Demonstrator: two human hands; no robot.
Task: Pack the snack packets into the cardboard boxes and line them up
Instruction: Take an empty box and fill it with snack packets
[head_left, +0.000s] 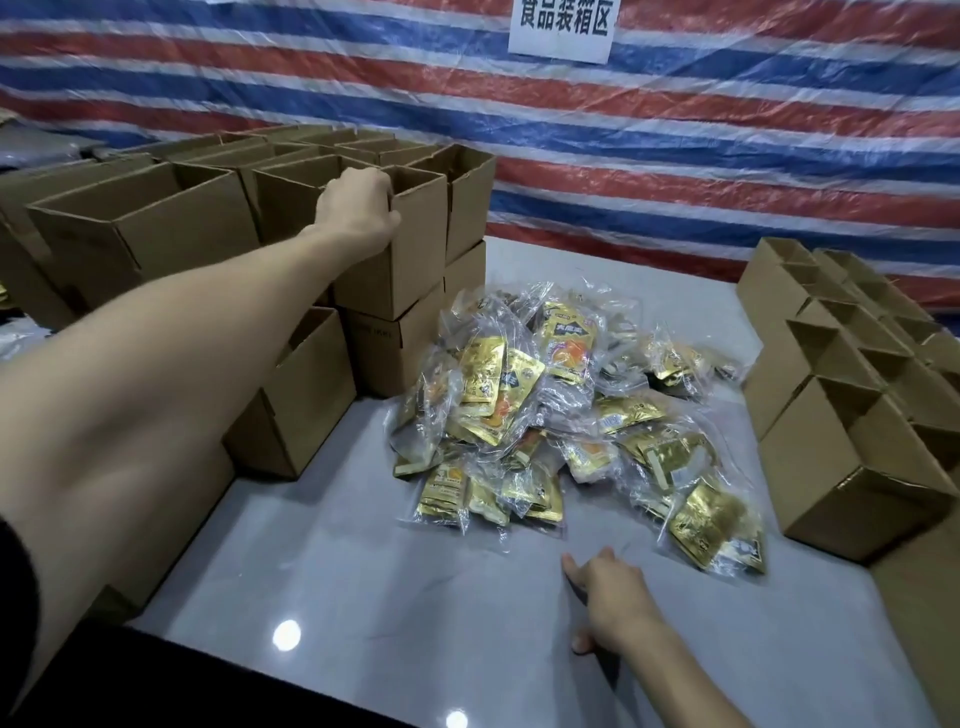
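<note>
The left hand (358, 208) reaches out to the top of an open box (400, 270), its fingers curled over the near rim and gripping it. This box sits on the upper tier of a stack (156, 228) of open boxes, which spreads left of and behind the hand, with more boxes below it.

The right hand (608, 597) holds nothing. Its fingers are loosely spread and it lies low over the grey surface (363, 571); whether it touches cannot be told.

Just ahead of the right hand is a loose heap of packets (566, 410), gold pouches in clear wrap, lying on the surface and right of the left hand's box.

To the right of the right hand stand rows (841, 415) of open boxes, close together. Far beyond both hands hangs a striped tarp (701, 156) with a white sign (563, 26).
</note>
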